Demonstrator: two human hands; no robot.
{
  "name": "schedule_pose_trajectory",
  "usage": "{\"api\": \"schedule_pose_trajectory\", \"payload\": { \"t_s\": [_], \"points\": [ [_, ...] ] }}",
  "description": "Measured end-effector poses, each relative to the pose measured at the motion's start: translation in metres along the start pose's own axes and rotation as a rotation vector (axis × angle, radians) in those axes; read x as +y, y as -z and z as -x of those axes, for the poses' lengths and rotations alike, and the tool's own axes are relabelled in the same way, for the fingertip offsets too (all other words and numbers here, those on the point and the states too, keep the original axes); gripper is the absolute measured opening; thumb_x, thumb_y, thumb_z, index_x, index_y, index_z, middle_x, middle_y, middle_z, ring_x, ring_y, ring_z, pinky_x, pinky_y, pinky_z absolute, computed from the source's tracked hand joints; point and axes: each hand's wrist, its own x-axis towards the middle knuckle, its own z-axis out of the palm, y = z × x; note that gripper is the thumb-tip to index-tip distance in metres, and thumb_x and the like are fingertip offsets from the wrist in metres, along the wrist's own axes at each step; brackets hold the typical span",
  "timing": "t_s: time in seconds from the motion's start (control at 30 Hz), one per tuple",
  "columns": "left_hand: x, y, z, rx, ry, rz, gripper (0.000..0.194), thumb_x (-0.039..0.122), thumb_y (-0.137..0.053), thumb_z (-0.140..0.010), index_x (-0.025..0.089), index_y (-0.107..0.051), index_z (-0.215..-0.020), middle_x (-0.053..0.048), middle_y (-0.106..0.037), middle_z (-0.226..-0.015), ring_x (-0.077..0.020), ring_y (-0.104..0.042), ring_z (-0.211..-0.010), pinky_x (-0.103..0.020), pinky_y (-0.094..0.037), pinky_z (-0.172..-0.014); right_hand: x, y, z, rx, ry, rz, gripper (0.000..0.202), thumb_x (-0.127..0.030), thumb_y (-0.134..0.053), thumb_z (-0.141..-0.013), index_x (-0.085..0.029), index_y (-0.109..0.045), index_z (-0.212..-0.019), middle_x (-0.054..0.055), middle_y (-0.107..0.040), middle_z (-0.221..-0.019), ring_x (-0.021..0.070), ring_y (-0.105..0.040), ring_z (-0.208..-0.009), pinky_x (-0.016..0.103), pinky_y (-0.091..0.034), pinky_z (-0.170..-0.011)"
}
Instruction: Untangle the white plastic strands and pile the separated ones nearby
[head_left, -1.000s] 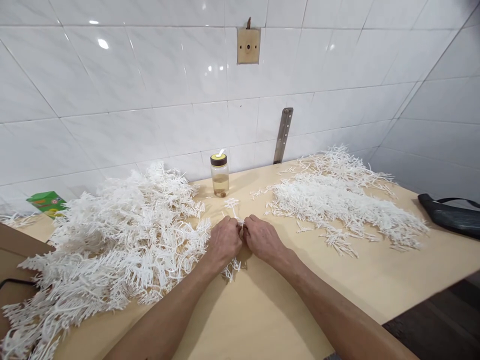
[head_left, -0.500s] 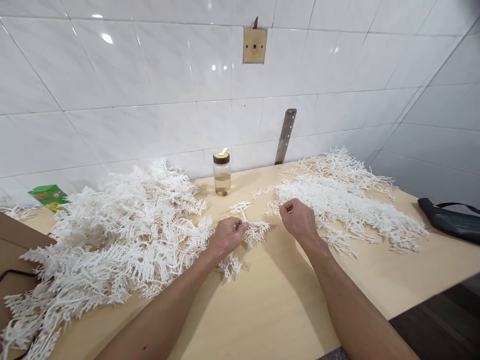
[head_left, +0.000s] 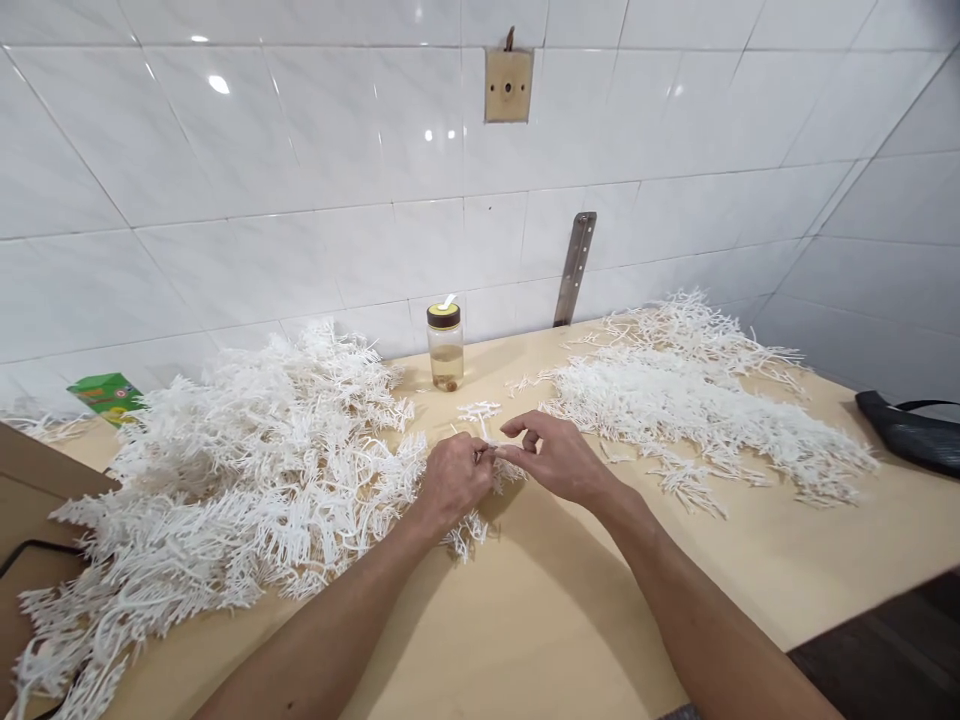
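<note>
My left hand (head_left: 452, 478) is pinched on a white sprig (head_left: 480, 412) just in front of the jar (head_left: 445, 346). My right hand (head_left: 556, 458) meets it there, fingertips on the sprig, other fingers loose. Big pile (head_left: 240, 470) lies left of the jar.

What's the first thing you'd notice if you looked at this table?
Probably the big fluffy heap of white plastic sprigs on the left side of the wooden table, and a flatter pile on the right. In the middle, the left hand and right hand pinch one small sprig, with a little jar behind by the tiled wall.
</note>
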Motion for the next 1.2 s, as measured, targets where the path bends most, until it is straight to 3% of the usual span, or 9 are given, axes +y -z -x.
{"api": "schedule_pose_trajectory", "payload": {
  "t_s": [0.13,0.3,0.57,0.87,1.2],
  "points": [
    [0.005,0.001,0.003,-0.014,-0.038,-0.064,0.031,0.028,-0.049,-0.090,0.019,-0.070,-0.070,-0.004,-0.062,-0.067,-0.0143,-0.051,-0.059,-0.027,-0.030,-0.056,-0.003,-0.013,0.001,0.001,0.028,-0.015,0.016,-0.034,-0.061,-0.088,-0.020,-0.068,-0.085,0.004,-0.069,-0.083,0.0137,-0.059,-0.064,0.028,-0.047,-0.063],
    [0.008,0.000,0.003,-0.017,-0.018,-0.004,0.031,0.029,-0.049,-0.090,0.019,-0.071,-0.071,-0.004,-0.065,-0.069,-0.0153,-0.054,-0.061,-0.028,-0.034,-0.058,0.000,-0.013,-0.002,0.020,-0.013,0.008,0.012,-0.024,-0.057,-0.086,-0.020,-0.066,-0.079,0.002,-0.068,-0.078,0.0143,-0.059,-0.066,0.027,-0.045,-0.064],
    [0.000,-0.007,0.000,0.084,0.021,0.282,0.022,0.031,-0.056,-0.088,0.021,-0.075,-0.083,-0.002,-0.073,-0.083,-0.0160,-0.063,-0.075,-0.027,-0.044,-0.071,-0.002,-0.015,-0.004,0.063,-0.181,-0.076,0.023,-0.037,-0.053,-0.088,-0.019,-0.065,-0.077,0.001,-0.065,-0.068,0.0149,-0.056,-0.062,0.026,-0.041,-0.058],
    [0.003,-0.003,0.002,0.063,-0.035,0.283,0.023,0.027,-0.052,-0.089,0.019,-0.067,-0.074,0.000,-0.067,-0.073,-0.0135,-0.056,-0.067,-0.025,-0.038,-0.065,-0.008,-0.014,-0.004,-0.018,-0.197,-0.188,0.028,-0.040,-0.052,-0.088,-0.019,-0.067,-0.077,-0.001,-0.061,-0.063,0.0134,-0.052,-0.055,0.025,-0.039,-0.053],
    [0.005,-0.003,0.002,0.063,-0.014,0.279,0.028,0.029,-0.048,-0.089,0.019,-0.057,-0.066,0.002,-0.055,-0.062,-0.0111,-0.045,-0.058,-0.024,-0.030,-0.057,-0.006,-0.015,-0.003,0.071,-0.110,-0.132,0.021,-0.032,-0.053,-0.087,-0.019,-0.063,-0.075,0.000,-0.065,-0.069,0.0140,-0.055,-0.062,0.026,-0.041,-0.060]
  ]
}}
